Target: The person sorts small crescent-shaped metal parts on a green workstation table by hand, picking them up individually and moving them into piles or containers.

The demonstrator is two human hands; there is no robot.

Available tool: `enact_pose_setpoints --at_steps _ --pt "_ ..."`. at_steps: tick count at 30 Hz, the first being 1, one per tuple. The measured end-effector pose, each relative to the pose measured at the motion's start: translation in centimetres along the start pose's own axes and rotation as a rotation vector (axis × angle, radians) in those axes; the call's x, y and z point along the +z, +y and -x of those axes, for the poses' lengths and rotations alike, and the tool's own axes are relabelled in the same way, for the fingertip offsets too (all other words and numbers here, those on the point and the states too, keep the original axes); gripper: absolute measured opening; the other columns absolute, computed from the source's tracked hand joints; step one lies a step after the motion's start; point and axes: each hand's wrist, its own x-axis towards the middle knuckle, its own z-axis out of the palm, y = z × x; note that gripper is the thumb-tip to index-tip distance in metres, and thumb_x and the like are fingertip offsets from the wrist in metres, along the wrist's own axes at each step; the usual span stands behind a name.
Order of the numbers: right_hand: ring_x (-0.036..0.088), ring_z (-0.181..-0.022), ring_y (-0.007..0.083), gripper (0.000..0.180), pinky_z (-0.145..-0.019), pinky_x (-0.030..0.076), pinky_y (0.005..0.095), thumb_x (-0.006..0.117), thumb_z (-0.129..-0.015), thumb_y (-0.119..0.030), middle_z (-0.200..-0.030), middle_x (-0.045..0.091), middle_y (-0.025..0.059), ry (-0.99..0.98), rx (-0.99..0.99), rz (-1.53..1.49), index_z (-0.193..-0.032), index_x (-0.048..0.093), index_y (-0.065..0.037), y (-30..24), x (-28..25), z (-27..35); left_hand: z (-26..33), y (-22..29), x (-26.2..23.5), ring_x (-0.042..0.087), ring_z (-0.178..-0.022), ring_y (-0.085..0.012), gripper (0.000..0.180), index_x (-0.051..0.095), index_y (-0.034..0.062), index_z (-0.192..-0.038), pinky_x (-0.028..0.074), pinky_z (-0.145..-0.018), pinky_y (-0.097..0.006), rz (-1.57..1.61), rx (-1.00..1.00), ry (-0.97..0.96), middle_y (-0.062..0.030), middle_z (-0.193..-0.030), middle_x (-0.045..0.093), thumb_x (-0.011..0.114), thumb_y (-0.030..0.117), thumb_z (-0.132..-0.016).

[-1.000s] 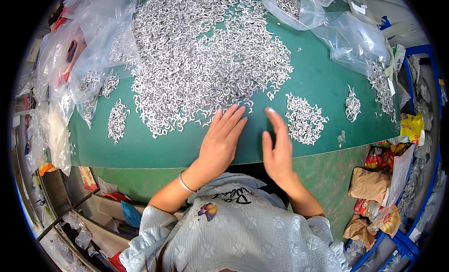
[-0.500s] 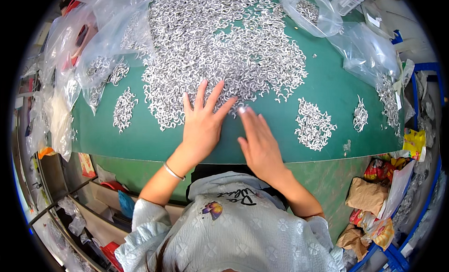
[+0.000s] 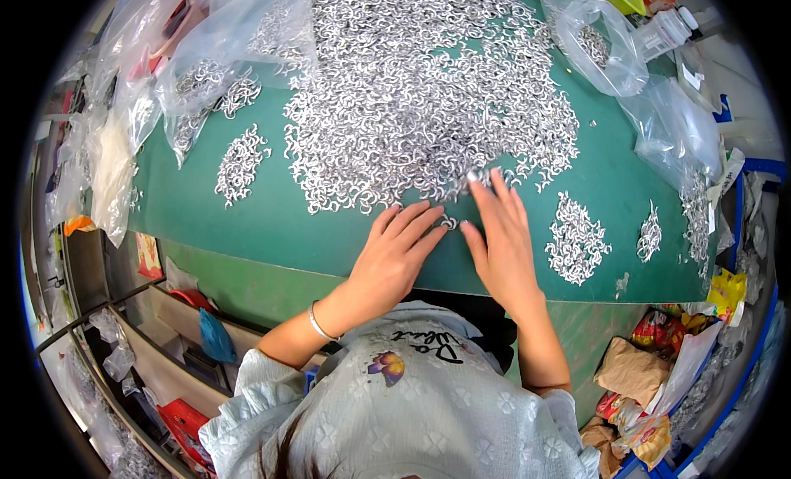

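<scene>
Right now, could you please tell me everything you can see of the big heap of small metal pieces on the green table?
The big heap of metal pieces is a loose, shallow spread of many small, shiny, silver-coloured curved bits, hook-like as far as can be told. It covers the middle and far part of the green table, ragged at its edges. The right hand lies with its fingertips in the near edge; the left hand rests flat just short of it, by a few stray pieces. Clear plastic bags overlap its far left side.

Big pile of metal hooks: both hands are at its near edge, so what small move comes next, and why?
Probably drag a few hooks off the big pile toward the table's near edge. Both the left hand and right hand lie flat, fingers spread, with a few loose hooks between the fingertips.
</scene>
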Motion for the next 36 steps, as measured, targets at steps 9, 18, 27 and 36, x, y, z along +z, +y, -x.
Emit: enact_pose_setpoints --at_steps 9,18,27,36 --pt "0.048 -0.133 0.0352 0.048 -0.111 0.035 0.0509 0.065 -0.085 -0.001 -0.132 0.059 0.016 -0.123 -0.12 -0.121 -0.132 0.054 0.002 -1.7 -0.6 2.0 1.5 -1.0 -0.2 0.054 -0.122 -0.0364 0.037 0.063 -0.0025 -0.117 0.043 -0.102 -0.047 0.12 -0.072 0.187 -0.0156 -0.13 0.059 0.067 -0.004 -0.08" --pt "0.054 -0.127 0.0361 0.043 -0.108 0.038 0.0528 0.062 -0.087 0.001 -0.123 0.065 0.0172 0.07 -0.01 -0.075 -0.129 0.055 0.003 -0.7 -1.0 2.0 1.1 -0.3 0.1 0.04 -0.137 -0.0353 0.045 0.059 0.0019 -0.128 0.03 -0.112 -0.056 -0.009 -0.073 0.006 -0.0106 -0.146 0.047 0.068 0.008 -0.084" --pt "0.053 -0.128 0.0353 0.036 -0.108 0.036 0.0531 0.059 -0.089 0.001 -0.118 0.067 0.0136 0.082 -0.016 -0.056 -0.125 0.057 0.003 0.0 -1.3 2.7 1.2 -0.4 1.3 0.039 -0.139 -0.0328 0.048 0.058 0.0008 -0.128 0.028 -0.112 -0.057 -0.108 -0.036 0.023 -0.0125 -0.146 0.047 0.068 0.013 -0.083" --pt "0.045 -0.136 0.0326 0.039 -0.115 0.02 0.057 0.052 -0.093 0.001 -0.126 0.066 0.0069 -0.082 0.04 0.117 -0.132 0.053 0.0 -0.8 -1.9 2.2 1.4 -0.2 0.4 0.039 -0.14 -0.0347 0.047 0.056 -0.0005 -0.13 0.025 -0.114 -0.056 -0.043 -0.072 0.036 -0.0139 -0.148 0.046 0.065 0.004 -0.084"
